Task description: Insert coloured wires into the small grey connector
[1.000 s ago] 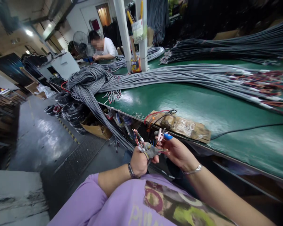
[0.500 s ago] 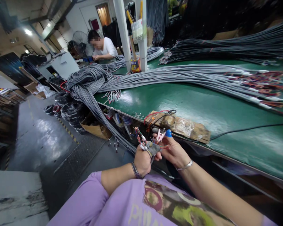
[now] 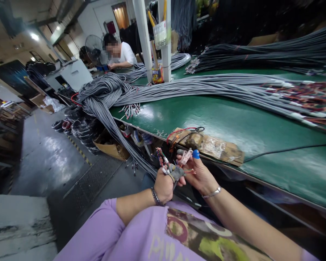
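My left hand (image 3: 164,185), with grey covers on its fingers, is closed around a bundle of cable ends with thin coloured wires (image 3: 159,155) fanning out past the fist. More wire tips (image 3: 189,171) poke out between the two hands. My right hand (image 3: 202,176) wears a blue cover on the thumb and pinches a small pale pink clip-like piece (image 3: 186,157). That piece sits just above the wires, and its exact kind is unclear. Both hands are close together in front of the table edge, fingers partly hiding one another.
A green table (image 3: 206,112) carries long grey cables (image 3: 179,90) and black cables (image 3: 250,54). A taped wooden board (image 3: 220,148) with cords lies at its near edge. Grey cables hang over the edge toward a cardboard box (image 3: 110,146). Another person (image 3: 125,54) sits beyond a white post (image 3: 143,40).
The pink piece has turned in my right fingers: two prongs showed before, and now its flatter side shows. My left hand keeps its hold on the wires. The view shifted slightly.
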### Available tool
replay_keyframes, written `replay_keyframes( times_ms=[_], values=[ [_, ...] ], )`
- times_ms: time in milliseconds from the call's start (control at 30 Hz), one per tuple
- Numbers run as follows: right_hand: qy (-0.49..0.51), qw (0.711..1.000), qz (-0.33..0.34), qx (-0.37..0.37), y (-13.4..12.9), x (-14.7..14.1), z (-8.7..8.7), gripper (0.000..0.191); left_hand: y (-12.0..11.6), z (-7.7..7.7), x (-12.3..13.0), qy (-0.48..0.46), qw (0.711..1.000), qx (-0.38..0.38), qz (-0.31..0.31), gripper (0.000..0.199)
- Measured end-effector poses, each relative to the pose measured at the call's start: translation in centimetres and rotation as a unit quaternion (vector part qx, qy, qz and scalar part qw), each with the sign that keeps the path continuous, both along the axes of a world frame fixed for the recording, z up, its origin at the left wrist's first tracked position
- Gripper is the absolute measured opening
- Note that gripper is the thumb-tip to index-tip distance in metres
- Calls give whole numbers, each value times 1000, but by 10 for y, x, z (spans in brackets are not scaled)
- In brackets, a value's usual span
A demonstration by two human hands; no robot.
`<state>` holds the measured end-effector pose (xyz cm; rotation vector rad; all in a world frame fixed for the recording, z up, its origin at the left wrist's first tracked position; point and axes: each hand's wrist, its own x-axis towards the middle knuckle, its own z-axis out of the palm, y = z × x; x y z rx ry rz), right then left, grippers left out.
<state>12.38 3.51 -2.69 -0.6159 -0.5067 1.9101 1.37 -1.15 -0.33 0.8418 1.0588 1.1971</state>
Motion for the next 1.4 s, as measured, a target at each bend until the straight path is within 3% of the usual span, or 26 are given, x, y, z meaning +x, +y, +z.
replay_keyframes(
  times_ms=[100, 333, 500, 600, 733, 833, 933, 1033, 1133, 1267, 1400],
  values=[
    [14, 1000, -14, 0, -2, 7, -4, 42, -2, 0, -3, -1, 1000, -4, 1, 44],
    [-55, 984, 168, 16, -12, 39, -10, 23, -9, -9, -15, 29, 999, 24, -31, 46],
    [-137, 971, 184, 64, -15, 39, 1, 23, -12, -14, -19, 61, 995, 42, -68, 46],
    [-191, 960, 169, 113, -18, 34, 8, 24, -12, -13, -21, 89, 988, 23, -124, 45],
    [-297, 908, 215, 200, -23, 32, 17, 25, -10, -11, -25, 128, 963, -38, -234, 44],
    [-343, 895, 173, 225, -24, 36, 17, 29, -7, -12, -27, 125, 962, -54, -237, 44],
    [-345, 921, 91, 155, -25, 42, 11, 40, -4, -13, -26, 83, 984, -48, -153, 45],
    [-288, 954, 61, 56, -33, 41, 2, 49, -1, -12, -24, 43, 997, -37, -59, 45],
    [-267, 961, 47, 55, -44, 29, -5, 47, 1, -13, -20, 38, 999, -17, -20, 46],
    [-301, 947, -54, 96, -51, 13, -3, 34, 0, -14, -19, 54, 997, -12, -62, 47],
    [-304, 946, 9, 115, -50, 10, 6, 33, -4, -14, -26, 76, 983, -16, -167, 45]
  ],
)
